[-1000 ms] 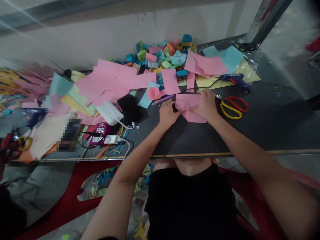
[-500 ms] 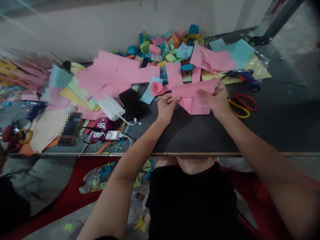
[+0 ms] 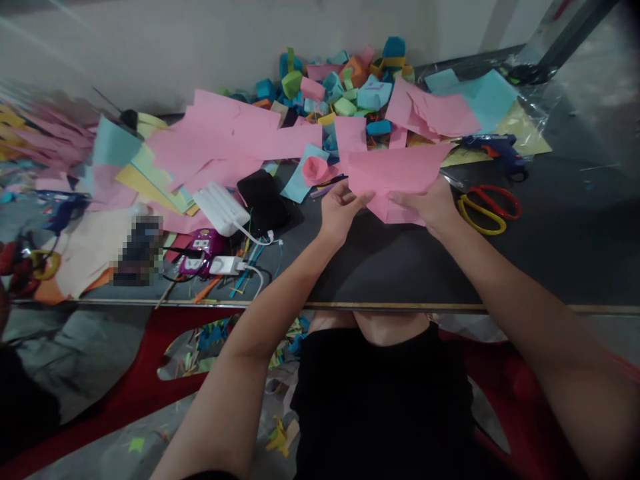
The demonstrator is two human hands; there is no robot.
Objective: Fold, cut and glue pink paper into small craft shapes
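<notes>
A sheet of pink paper (image 3: 395,168), partly folded, is held between my two hands above the dark table. My left hand (image 3: 341,212) pinches its left side, the thumb on the near face. On the right side, my right hand (image 3: 434,205) grips it with the thumb pressed along the lower fold; its other fingers are hidden behind the paper. A pink rolled paper cup (image 3: 315,171) lies left of the sheet on a light blue strip (image 3: 299,191). Scissors (image 3: 487,210) with red and yellow handles rest just right of my right hand.
Folded coloured paper pieces (image 3: 345,90) are heaped at the back. Pink sheets (image 3: 225,130) spread to the left. A white power bank (image 3: 221,208), a black phone-like item (image 3: 263,200) and a purple power strip (image 3: 203,252) lie left. A blue glue gun (image 3: 497,150) lies back right.
The paper's upper part now stands taller and more open, its folded flap raised. My right thumb has slid down and inward toward the lower fold. My left hand keeps its pinch.
</notes>
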